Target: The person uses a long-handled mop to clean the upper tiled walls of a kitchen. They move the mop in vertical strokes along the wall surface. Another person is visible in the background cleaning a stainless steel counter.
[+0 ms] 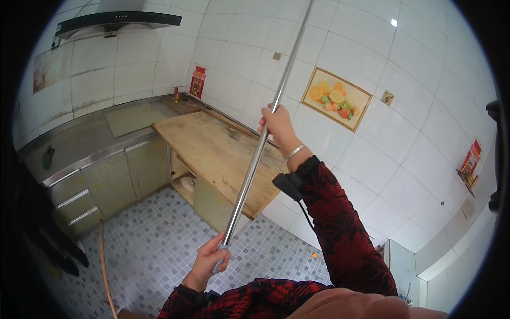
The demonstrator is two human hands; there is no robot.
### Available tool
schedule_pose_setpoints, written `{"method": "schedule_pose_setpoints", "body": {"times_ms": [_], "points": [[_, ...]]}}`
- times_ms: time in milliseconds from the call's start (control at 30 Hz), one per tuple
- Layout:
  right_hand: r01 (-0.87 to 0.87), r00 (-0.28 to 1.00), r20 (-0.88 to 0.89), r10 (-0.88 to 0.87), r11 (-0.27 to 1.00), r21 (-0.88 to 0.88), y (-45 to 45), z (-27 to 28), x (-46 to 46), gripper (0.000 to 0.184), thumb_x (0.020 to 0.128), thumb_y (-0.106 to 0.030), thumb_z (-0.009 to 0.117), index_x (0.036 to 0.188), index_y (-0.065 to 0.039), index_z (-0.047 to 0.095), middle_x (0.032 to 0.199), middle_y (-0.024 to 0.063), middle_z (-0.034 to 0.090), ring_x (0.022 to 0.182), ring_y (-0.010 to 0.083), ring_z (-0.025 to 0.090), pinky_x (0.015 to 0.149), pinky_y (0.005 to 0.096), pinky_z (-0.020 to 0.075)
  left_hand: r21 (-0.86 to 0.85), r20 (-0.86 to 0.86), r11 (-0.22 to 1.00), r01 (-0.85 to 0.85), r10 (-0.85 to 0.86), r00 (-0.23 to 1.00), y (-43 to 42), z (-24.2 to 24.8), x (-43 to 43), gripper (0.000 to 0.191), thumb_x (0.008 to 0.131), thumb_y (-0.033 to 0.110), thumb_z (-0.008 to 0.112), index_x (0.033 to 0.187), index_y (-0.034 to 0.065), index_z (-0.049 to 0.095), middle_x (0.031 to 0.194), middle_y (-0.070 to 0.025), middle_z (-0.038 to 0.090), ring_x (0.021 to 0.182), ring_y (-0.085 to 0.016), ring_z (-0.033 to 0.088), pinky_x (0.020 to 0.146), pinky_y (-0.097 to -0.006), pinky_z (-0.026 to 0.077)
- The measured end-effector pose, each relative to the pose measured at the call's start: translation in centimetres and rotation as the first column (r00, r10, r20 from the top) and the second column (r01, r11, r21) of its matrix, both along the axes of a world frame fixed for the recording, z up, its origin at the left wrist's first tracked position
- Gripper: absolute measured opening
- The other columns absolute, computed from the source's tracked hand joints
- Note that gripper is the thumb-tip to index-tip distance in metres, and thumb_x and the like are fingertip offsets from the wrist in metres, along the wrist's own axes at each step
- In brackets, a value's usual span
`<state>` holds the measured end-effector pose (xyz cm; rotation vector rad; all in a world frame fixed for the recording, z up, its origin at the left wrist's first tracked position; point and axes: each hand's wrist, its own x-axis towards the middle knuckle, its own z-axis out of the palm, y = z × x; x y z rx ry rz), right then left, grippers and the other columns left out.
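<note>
A long shiny metal pole (255,159) slants up in front of me, its far end beyond the top of the view. My left hand (207,255) grips it low down, around the grey handle (220,261) at its bottom end. Higher up, my right hand (277,121) is closed around the bare metal, in front of the white tiled wall (255,60). Past the pole lies a worn wooden board (215,143) on the counter, with the pole crossing before it in the view. What the pole's upper end carries or touches is hidden.
A range hood (119,20) hangs at upper left above a metal counter (83,123) with cabinets (111,175). A framed fruit picture (336,99) is on the wall. A wooden stick (104,267) stands at lower left over the mosaic floor (159,231). Someone's dark-clad legs (51,235) show at left.
</note>
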<state>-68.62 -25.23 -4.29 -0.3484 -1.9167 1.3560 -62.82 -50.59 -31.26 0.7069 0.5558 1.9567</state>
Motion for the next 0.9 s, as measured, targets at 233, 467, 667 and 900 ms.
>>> {"method": "schedule_pose_setpoints", "body": {"times_ms": [233,467,667,900], "points": [[-0.019,0.999,0.046,0.02,1.0,-0.016,-1.6,-2.1,2.2,0.036,0.076,-0.008,0.049,0.106,0.006,0.036,0.062,0.0084,0.049,0.046,0.019,0.052,0.041,0.0284,0.0432,0.02,0.029,0.997,0.08,-0.08,0.996,-2.6,-1.5,0.4,0.053,0.08,0.003,0.05,0.129,0.0153,0.034,0.065,-0.0077,0.048,0.044,-0.012,0.04,0.04,-0.0218,0.033],[-0.055,0.989,-0.141,0.049,0.998,-0.037,-1.1,-0.4,11.1,0.037,0.078,-0.01,0.05,0.107,0.007,0.035,0.061,0.0095,0.05,0.045,0.019,0.053,0.039,0.0271,0.0418,-0.044,-0.169,0.998,0.051,-0.058,0.984,-2.8,0.2,4.0,0.053,0.078,0.005,0.053,0.128,0.0136,0.036,0.061,-0.0079,0.047,0.043,-0.012,0.039,0.036,-0.022,0.031],[-0.006,0.968,-0.25,0.002,1.0,-0.014,1.1,0.8,22.2,0.038,0.078,-0.011,0.05,0.108,0.007,0.035,0.062,0.009,0.05,0.047,0.0184,0.053,0.042,0.0268,0.0431,-0.04,-0.219,0.989,0.142,-0.148,0.965,-0.7,2.5,9.8,0.049,0.08,-0.001,0.051,0.126,0.0122,0.039,0.064,-0.0069,0.051,0.047,-0.011,0.042,0.041,-0.0214,0.034],[0.067,0.935,-0.347,-0.079,0.997,-0.048,2.2,-0.2,33.0,0.052,0.075,-0.009,0.052,0.117,0.008,0.026,0.069,0.0097,0.052,0.052,0.0178,0.054,0.05,0.026,0.0472,-0.213,-0.377,0.97,0.114,-0.189,0.907,-0.5,3.2,14.4,0.051,0.077,-0.002,0.055,0.125,0.0113,0.042,0.064,-0.0035,0.052,0.046,-0.008,0.042,0.042,-0.0198,0.034]]}}
